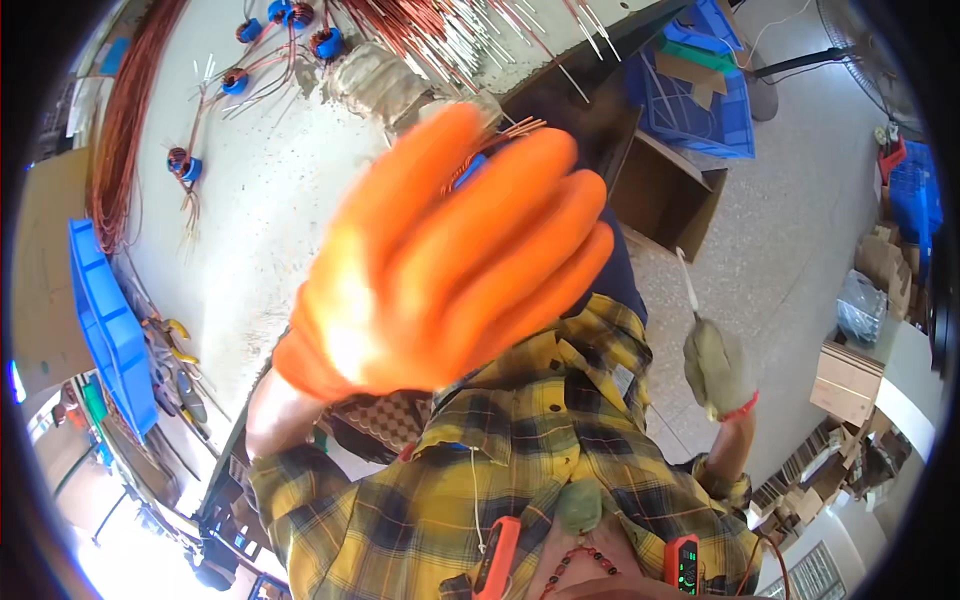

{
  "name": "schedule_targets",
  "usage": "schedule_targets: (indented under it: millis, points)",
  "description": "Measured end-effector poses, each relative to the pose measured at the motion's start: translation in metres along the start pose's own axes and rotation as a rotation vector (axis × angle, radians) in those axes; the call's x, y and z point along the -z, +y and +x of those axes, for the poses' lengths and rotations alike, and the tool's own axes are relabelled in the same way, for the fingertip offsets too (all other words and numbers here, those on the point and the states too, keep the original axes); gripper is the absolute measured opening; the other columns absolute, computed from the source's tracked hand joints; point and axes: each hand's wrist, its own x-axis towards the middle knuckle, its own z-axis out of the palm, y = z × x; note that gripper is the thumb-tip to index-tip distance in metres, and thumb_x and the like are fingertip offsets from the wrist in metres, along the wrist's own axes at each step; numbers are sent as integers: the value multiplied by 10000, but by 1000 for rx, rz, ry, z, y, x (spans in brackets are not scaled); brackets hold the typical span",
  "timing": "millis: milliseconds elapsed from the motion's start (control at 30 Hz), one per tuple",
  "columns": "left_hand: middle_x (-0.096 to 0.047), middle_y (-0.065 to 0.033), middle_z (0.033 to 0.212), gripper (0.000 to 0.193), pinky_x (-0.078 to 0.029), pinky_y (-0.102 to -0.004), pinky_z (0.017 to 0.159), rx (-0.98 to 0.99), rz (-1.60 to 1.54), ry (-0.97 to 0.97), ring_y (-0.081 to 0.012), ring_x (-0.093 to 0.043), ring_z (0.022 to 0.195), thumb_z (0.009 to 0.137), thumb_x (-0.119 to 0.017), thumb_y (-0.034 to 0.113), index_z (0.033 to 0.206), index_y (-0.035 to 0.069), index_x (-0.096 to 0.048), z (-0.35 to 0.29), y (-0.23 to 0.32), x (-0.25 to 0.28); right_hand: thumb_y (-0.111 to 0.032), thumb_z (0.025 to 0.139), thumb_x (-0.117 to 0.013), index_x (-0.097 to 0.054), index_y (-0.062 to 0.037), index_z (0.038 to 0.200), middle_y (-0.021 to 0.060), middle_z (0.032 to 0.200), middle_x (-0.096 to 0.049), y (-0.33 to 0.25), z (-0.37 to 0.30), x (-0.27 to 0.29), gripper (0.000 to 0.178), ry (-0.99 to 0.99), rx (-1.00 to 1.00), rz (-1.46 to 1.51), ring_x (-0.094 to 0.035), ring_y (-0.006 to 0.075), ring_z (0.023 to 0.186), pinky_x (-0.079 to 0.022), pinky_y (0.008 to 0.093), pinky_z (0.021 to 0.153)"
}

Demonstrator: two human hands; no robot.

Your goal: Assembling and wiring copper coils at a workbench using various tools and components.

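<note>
My left hand [440, 270], in a bright orange glove, is raised over the bench edge. It is closed around a blue ring-core coil [470, 172], of which only a small part shows between thumb and fingers; copper wire ends stick out past the fingertips. Off to the right, my right hand [718, 370], in a grayish glove with a red band at the wrist, grips a slim pale hook tool [688, 280] pointing upward. Behind the orange glove, a worn wrapped block [375, 85] sits on the bench.
Several blue wound coils [327, 43] and loose copper wires [440, 35] lie on the pale bench [250, 200]. A long wire bundle [130, 130], a blue tray [110, 330] and pliers [178, 345] are at left. On the right floor stand a cardboard box [665, 190] and blue crate [735, 130].
</note>
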Motion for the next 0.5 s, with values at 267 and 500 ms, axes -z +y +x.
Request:
schedule_targets:
  millis: [267,500]
  points:
    - [-769,-95,913,182,-585,-420,872,176,-8,310,-248,-725,831,826,-749,167,986,110,-815,29,-2,9,-127,997,-594,-664,-38,1086,95,707,-657,-21,50,-64,144,-10,925,-477,-643,282,580,-515,369,545]
    - [-797,-128,981,346,-555,-440,993,337,-326,195,-238,-751,946,872,-825,61,1183,-65,-739,30,-33,12,-195,1004,-644,-692,-70,1087,162,793,-706,-59,55,-80,157,-153,809,-486,-709,358,685,-548,390,609]
